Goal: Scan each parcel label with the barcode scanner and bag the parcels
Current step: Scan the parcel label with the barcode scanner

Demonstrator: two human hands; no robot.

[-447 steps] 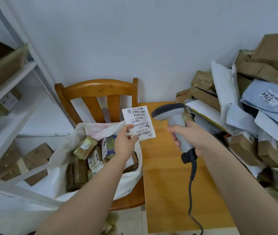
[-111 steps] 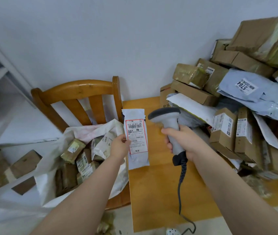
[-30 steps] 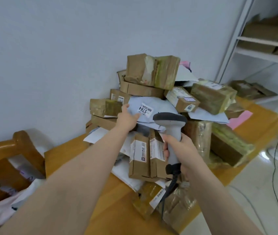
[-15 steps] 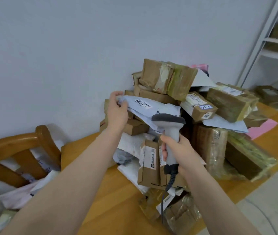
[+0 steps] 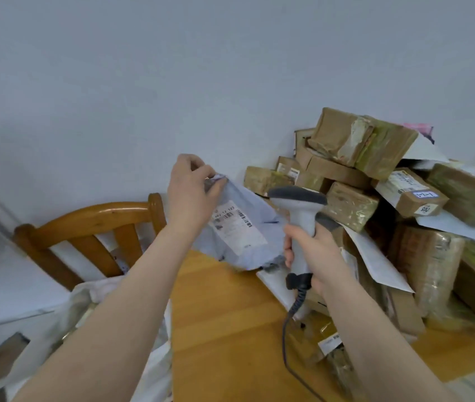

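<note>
I am holding the blue-grey poly mailer (image 5: 247, 250) up off the table (image 5: 230, 329), my left hand (image 5: 192, 192) pinching its top corner between thumb and curled fingers. Its shipping label (image 5: 237, 227) is facing me. My right hand (image 5: 314, 250) is wrapping fully round the handle of the barcode scanner (image 5: 302, 216), which is standing just beside the mailer's right edge.

The mailer is hanging slack and creased from that single corner, so the label is tilting, and I am expecting a failed read if the barcode bows. The scanner head is also sitting very close to the label's edge, so the beam may be passing over it. A one-corner pinch on slick plastic could slip.

The parcel pile (image 5: 375, 175) is leaning right behind my right wrist, and a backward swing could be knocking boxes loose. The cable (image 5: 287, 329) is trailing past small parcels near the table's front edge and could be dragging one off.

Bare tabletop is lying open between the pile and the left edge. The white sack (image 5: 91, 294) is waiting on the wooden chair (image 5: 91, 216) just beyond it, under my left forearm, with the chair back rising close by.
</note>
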